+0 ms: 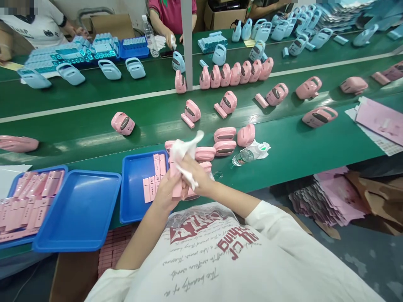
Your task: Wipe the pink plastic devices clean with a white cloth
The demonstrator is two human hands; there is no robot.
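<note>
My left hand (166,191) is closed round a pink device (176,188), just right of a blue tray (132,209). Small pink blocks (152,188) stand in that tray. My right hand (200,178) is closed on a crumpled white cloth (184,152), pressed over the device. The cloth and fingers cover much of the device. Behind and beside my hands lie several pink handled units (225,148). A clear bottle (243,158) rests on its side with a white wipe packet (260,149) next to it.
At left are an empty-looking blue tray (78,209) and another tray (64,171) filled with pink blocks. Pink units (192,111) stand along the green conveyor (151,121). A grey post (187,46) rises ahead. People sit across the line among blue units (135,68).
</note>
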